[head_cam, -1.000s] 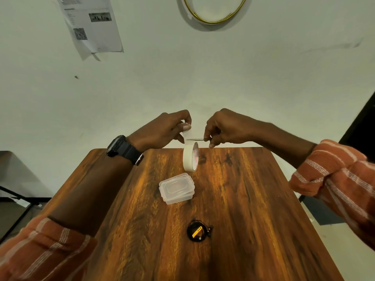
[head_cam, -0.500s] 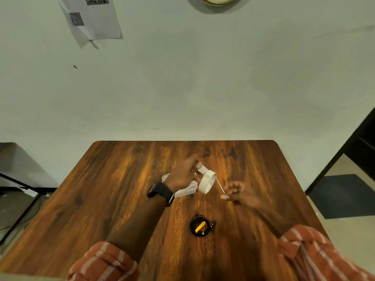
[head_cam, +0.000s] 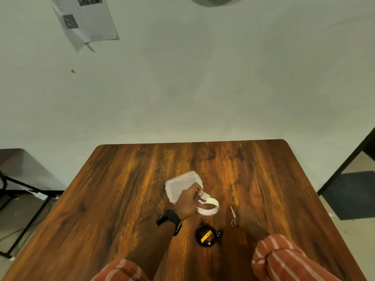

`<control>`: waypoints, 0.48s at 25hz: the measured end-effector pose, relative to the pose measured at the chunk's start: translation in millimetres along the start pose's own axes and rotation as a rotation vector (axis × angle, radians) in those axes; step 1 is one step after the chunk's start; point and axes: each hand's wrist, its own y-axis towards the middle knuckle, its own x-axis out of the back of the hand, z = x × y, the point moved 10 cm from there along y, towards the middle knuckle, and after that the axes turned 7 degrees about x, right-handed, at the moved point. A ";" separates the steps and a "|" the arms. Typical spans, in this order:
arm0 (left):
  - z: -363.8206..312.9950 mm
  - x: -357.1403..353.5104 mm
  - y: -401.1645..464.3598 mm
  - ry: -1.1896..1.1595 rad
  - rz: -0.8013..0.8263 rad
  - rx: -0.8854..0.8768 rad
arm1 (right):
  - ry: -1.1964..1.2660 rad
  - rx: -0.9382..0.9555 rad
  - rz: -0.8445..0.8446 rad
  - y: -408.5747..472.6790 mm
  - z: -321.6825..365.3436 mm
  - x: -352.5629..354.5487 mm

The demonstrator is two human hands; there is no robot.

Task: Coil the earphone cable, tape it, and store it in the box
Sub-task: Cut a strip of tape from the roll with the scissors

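A wooden table [head_cam: 125, 199] with dark streaked grain and rounded far corners is set against a plain pale wall [head_cam: 203, 88]. A printed paper sheet [head_cam: 85, 19] is stuck high on the wall at left. A black metal frame [head_cam: 24, 189] is seen on the floor at left.

hands [head_cam: 189, 201] 2 | tape roll [head_cam: 208, 207] 1 | box [head_cam: 180, 185] 1 | coiled cable [head_cam: 207, 235] 1 | scissors [head_cam: 233, 214] 1
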 end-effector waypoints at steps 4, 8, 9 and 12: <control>-15.3 18.8 8.8 -0.041 0.019 -0.080 | 0.398 0.200 -0.255 -0.2 45.9 50.3; -37.8 32.0 11.8 -0.019 0.058 -0.139 | 0.783 0.435 -0.054 -6.7 105.2 65.1; -40.7 35.2 13.9 -0.030 0.057 -0.140 | 0.752 0.481 -0.063 -6.3 110.5 68.0; -37.4 46.3 20.7 -0.153 -0.004 -0.071 | 0.877 0.488 -0.180 -4.0 109.3 80.1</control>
